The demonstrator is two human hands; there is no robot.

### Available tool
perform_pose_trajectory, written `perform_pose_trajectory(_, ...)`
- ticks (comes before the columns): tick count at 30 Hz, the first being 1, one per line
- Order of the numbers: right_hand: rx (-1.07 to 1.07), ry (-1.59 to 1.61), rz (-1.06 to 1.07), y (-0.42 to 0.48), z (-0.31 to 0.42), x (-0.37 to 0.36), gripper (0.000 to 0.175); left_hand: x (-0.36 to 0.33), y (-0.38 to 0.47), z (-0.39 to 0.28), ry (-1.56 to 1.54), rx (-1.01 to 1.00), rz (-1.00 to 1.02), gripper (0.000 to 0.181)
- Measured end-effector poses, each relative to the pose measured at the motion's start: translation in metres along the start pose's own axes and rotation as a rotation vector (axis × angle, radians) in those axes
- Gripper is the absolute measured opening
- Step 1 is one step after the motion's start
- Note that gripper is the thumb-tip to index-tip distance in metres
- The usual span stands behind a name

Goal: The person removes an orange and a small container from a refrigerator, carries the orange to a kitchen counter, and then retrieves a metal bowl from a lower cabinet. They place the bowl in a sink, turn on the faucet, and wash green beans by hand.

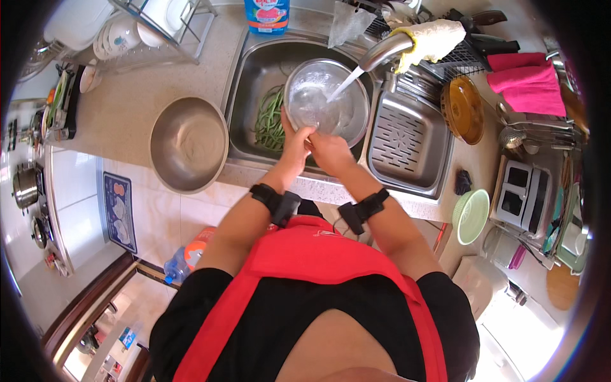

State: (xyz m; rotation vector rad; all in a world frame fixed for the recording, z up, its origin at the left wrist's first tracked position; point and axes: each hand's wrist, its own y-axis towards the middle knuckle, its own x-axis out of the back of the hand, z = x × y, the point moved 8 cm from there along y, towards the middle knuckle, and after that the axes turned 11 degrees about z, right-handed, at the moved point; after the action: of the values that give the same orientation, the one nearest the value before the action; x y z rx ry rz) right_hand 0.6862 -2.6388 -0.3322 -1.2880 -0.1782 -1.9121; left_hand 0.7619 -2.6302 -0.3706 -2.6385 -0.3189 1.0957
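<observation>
Water runs from the steel faucet (387, 51) into a metal basin (365, 112) in the left compartment of the sink (238, 114). Long green beans (270, 117) lie on the sink bottom, left of that basin and partly beneath it. My left hand (294, 147) is at the basin's near left rim; its grip is hard to make out. Beside it, my right hand (332, 152) has its fingers curled close to the left fingers at the near rim. Whether either hand holds the basin or something small between them cannot be told.
A large steel bowl (189, 144) stands on the counter left of the sink. On the right are a drainer tray (398, 138), a brown bowl (463, 111) and a green plastic colander (471, 217). A dish rack (179, 45) is at the back left, knives (491, 47) at the back right.
</observation>
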Motion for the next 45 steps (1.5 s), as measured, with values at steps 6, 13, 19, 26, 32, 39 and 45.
perform_pose_trajectory(6, 0.212, -0.52, -0.345, -0.045, -0.055, 0.045, 0.034, 0.038, -0.007, -0.015, 0.159, 0.199, 0.189, 0.074)
perform_pose_trajectory(13, -0.544, 0.423, -0.16, -0.039, -0.134, 0.045, 0.063, 0.024, 0.006, 0.015, -0.149, 0.545, 0.236, 0.045)
perform_pose_trajectory(19, -0.581, 0.286, -0.075, -0.057, -0.134, 0.052, 0.057, 0.031, -0.019, 0.051, -0.053, 0.698, 0.123, 0.038)
perform_pose_trajectory(26, -0.575, 0.348, -0.2, -0.034, -0.123, 0.062, 0.059, 0.07, -0.011, 0.053, 0.018, 0.881, 0.031, 0.026)
perform_pose_trajectory(32, -0.409, 0.254, -0.383, -0.01, -0.059, 0.098, 0.044, 0.042, 0.009, 0.047, 0.424, 0.564, 0.061, 0.027)
perform_pose_trajectory(39, -0.106, -0.126, -0.4, -0.009, -0.005, 0.081, 0.028, -0.057, 0.043, 0.009, -0.206, 0.25, 0.355, 0.025)
perform_pose_trajectory(45, -0.092, 0.226, -0.26, -0.024, -0.027, 0.071, 0.024, -0.053, 0.035, 0.018, -0.05, 0.324, 0.335, 0.016)
